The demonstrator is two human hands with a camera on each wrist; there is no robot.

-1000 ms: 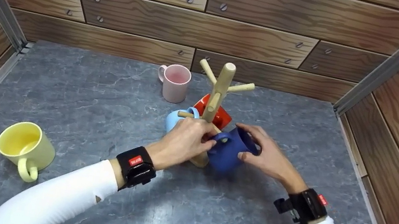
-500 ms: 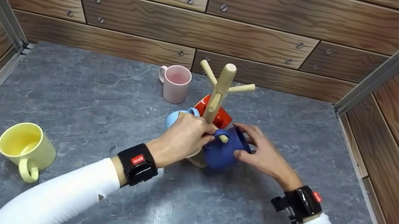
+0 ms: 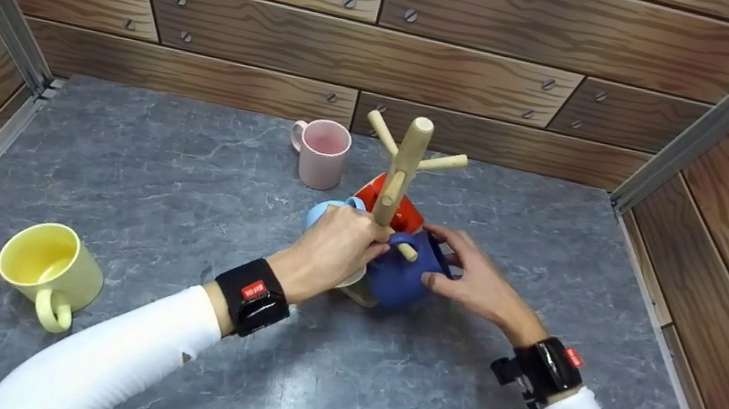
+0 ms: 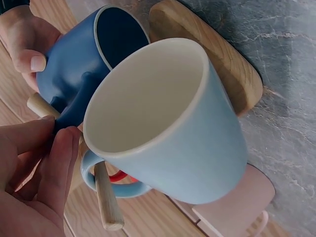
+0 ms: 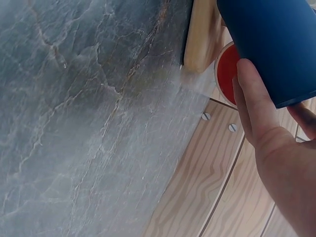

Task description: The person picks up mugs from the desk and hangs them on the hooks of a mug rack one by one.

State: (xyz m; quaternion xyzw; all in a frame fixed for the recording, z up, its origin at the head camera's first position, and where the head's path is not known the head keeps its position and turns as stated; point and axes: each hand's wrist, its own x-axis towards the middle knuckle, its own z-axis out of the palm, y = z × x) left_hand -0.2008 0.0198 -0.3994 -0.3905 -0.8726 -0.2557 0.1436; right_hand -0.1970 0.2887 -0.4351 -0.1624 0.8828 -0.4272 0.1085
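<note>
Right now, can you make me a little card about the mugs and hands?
dark blue mug: handle over a peg
left hand: pinches that handle
right hand: holds that mug's body
light blue mug: handle over another peg
red mug: behind the post
pink mug: upright on the table
yellow mug: upright, table's left side

Gray marbled tabletop (image 3: 188, 181), yellow mug (image 3: 73, 273) at left, pink mug (image 3: 321, 165) toward back, wooden stand (image 3: 407, 159)

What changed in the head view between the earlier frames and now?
The dark blue mug moved left toward the post, the right hand moving with it; the peg now pokes farther through its handle. No visible release. The left hand, yellow mug and pink mug stayed about put.
</note>
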